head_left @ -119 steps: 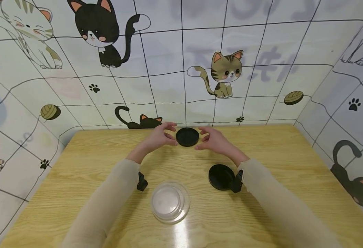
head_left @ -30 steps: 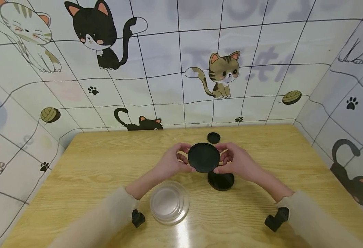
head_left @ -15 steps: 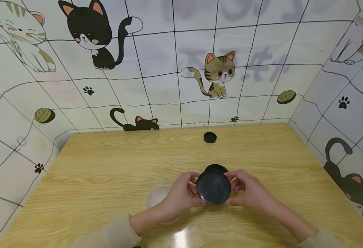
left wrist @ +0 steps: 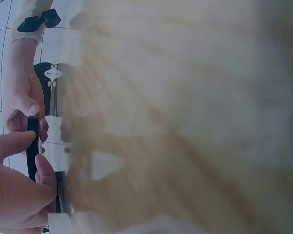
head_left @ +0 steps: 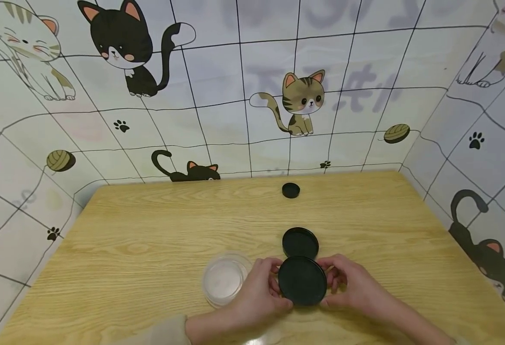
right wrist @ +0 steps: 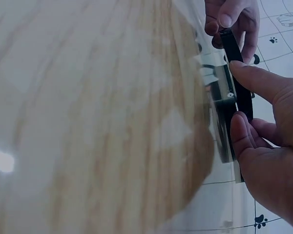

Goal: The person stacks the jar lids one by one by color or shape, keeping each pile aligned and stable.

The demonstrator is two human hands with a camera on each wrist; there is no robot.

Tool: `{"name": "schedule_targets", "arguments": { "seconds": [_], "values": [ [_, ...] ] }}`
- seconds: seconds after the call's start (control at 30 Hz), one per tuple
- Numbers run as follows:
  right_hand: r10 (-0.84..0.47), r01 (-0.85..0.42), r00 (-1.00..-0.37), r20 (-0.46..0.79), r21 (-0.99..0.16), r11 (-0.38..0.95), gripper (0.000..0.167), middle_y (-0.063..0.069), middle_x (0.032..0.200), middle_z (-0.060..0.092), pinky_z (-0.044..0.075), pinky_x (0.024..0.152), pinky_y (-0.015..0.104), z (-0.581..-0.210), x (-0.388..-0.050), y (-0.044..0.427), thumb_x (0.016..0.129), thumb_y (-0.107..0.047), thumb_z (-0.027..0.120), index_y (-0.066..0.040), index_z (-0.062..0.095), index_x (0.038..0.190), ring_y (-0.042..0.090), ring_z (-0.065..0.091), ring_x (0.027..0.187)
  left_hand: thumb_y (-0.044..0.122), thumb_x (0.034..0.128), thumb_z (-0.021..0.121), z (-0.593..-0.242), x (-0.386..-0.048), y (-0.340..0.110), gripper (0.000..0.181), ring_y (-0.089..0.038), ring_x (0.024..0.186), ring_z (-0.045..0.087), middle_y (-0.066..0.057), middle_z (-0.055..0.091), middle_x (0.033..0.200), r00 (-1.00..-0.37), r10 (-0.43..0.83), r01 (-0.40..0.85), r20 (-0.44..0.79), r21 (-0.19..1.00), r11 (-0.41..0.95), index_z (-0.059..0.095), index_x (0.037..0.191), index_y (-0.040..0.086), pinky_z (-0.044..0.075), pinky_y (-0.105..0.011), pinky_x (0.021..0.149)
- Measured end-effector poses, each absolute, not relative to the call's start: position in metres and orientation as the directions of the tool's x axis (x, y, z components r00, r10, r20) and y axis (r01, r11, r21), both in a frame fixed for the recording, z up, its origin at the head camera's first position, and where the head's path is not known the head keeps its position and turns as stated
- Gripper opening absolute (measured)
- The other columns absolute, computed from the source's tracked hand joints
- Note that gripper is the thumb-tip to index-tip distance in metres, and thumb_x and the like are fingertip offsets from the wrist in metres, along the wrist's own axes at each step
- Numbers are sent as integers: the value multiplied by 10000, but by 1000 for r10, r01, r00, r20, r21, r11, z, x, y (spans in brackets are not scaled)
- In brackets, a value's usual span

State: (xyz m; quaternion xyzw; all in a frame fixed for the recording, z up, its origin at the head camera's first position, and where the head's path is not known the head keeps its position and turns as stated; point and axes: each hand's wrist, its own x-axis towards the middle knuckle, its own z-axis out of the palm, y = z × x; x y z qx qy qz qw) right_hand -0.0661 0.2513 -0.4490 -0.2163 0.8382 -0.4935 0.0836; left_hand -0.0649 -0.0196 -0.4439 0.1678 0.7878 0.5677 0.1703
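A shallow round black lid (head_left: 302,281) is held between both hands, near the front middle of the table. My left hand (head_left: 258,292) pinches its left rim and my right hand (head_left: 350,283) pinches its right rim. In the left wrist view the lid (left wrist: 33,146) appears edge-on, a little above the tabletop. The right wrist view shows the right thumb and fingers gripping the lid's rim (right wrist: 240,80). Just behind it lies a second black lid (head_left: 300,241), its near edge covered by the held one. Left of the left hand sits a clear plastic round container (head_left: 224,280), partly hidden by that hand.
A small black cap (head_left: 290,190) lies near the back edge of the wooden table (head_left: 157,239). A cloth printed with cats (head_left: 217,81) rises behind the table and along both sides.
Both hands reached the black lid at the back, lifted it and brought it forward and right, down in front of the second lid. The small cap came into view behind it.
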Motion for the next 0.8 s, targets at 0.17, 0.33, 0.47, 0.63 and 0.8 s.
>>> {"name": "schedule_targets", "arguments": {
  "seconds": [0.17,0.33,0.47,0.63,0.8],
  "values": [
    [-439,-255,-898,43,-862,437,734,50,1006,589,535,668,265,-451,-66,252,705,-101,951,30,580,1324,120,583,818,-37,715,864,-446,-63,-17,726,-57,780,579,-39,448,1148,-890,453,98,-58,944,315,513,1345,46,520,-181,706],
    [-432,-268,-900,57,-854,446,730,39,996,594,530,660,261,-452,-65,252,695,-112,957,17,589,1311,110,582,809,-34,707,868,-445,-61,-16,727,-50,767,572,-36,452,1140,-892,448,104,-57,939,327,516,1339,40,510,-179,702],
    [-441,-284,-894,76,-858,428,713,36,1015,588,533,658,263,-453,-62,253,697,-133,958,-4,600,1300,115,587,810,-35,686,858,-444,-58,-16,722,-55,760,575,-22,450,1125,-895,438,74,-81,943,325,528,1322,53,507,-181,699],
    [-456,-295,-886,84,-861,416,708,41,1027,590,529,659,260,-455,-61,254,705,-127,952,-6,596,1304,132,586,817,-32,685,851,-444,-56,-17,705,-55,759,569,-30,450,1115,-892,442,68,-92,941,332,527,1306,49,500,-179,702],
    [-449,-278,-892,56,-850,447,718,39,1029,577,525,664,254,-455,-64,253,704,-129,954,1,596,1312,109,570,826,-18,704,847,-445,-60,-16,690,-47,768,564,-37,461,1136,-889,448,78,-97,932,355,526,1312,35,493,-179,716]
  ]
}}
